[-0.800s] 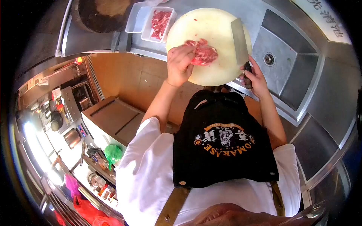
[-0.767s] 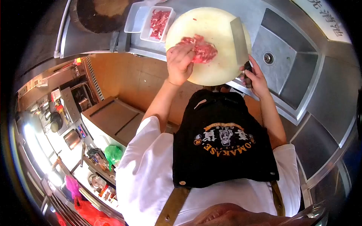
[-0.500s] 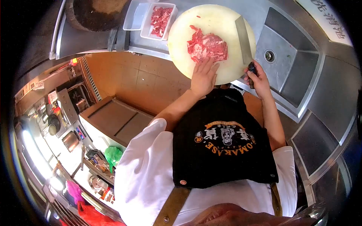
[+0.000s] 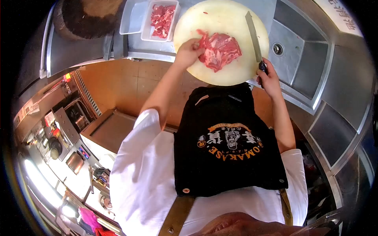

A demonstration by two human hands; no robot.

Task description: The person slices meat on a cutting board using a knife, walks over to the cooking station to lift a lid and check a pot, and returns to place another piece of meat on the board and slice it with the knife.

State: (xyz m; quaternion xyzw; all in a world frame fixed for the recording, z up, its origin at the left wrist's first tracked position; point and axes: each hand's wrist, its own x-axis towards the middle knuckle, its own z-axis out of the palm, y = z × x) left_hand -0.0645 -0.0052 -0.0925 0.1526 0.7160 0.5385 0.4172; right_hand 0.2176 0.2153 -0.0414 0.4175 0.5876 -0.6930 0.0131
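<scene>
Though small, meat pieces (image 4: 162, 20) (in tub (image 4: 156, 39))

Wears white short-sleeved shirt (image 4: 138, 165), lower frame; black apron (image 4: 204, 177), centre, marked OMAKASE in orange; brown straps (image 4: 177, 216), studded.

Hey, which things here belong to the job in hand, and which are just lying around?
Part of the job:
- raw meat, touched by the left hand
- black-handled knife, held in the right hand
- round cutting board under the meat
- tub of meat pieces, probably

Likely just around:
- second plastic tub
- sink
- pink bag, lower left
</scene>
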